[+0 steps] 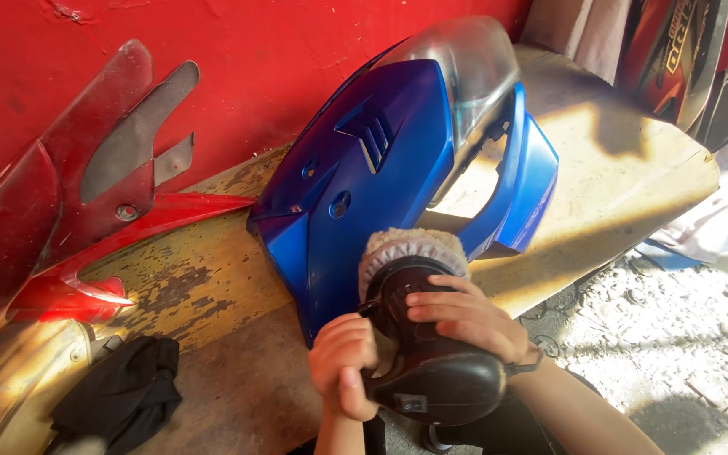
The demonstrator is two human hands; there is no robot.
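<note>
A glossy blue motorcycle fairing (pixel 364 177) with a clear headlight lens (pixel 473 72) leans on a worn wooden bench (pixel 608 168) against a red wall. A black handheld polisher (pixel 431 371) presses its woolly buffing pad (pixel 410 248) against the fairing's lower edge. My left hand (pixel 343 362) is wrapped around the polisher's left side. My right hand (pixel 465 316) lies over the top of its body, fingers curled on it.
Red fairing panels (pixel 86 194) lean on the wall (pixel 297 50) at the left. A black cloth (pixel 120 396) lies on the bench's near left. Dark and red body panels (pixel 684 59) stand at the top right. Rough pale ground (pixel 676 337) lies to the right.
</note>
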